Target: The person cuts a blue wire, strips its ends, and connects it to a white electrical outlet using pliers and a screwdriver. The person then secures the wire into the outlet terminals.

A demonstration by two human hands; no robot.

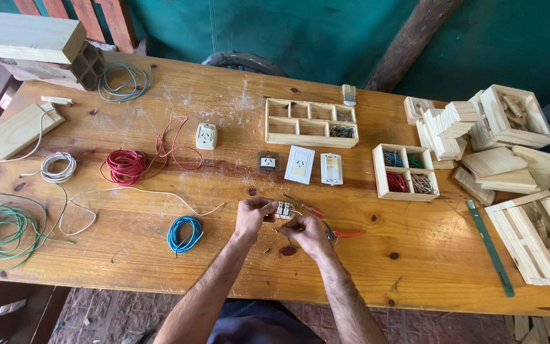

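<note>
Both forearms reach in; left hand point(254, 212) and right hand point(305, 230) fingers pinched shut on small white switch module point(282, 209), above desk point(415, 255), just left of red-handled pliers point(342, 233). Light, rigid plastic, probably fiddly; grip its side edges.

Two bare forearms come up from the bottom edge, both uncovered from elbow to wrist, with no sleeves, watch, bracelet or gloves on them. The left hand point(254, 213) and the right hand point(305, 232) are bare too, with no rings visible on the fingers. Between the arms, at the lower edge, a patch of dark blue clothing point(256, 328) covers the person's lap or torso.
</note>
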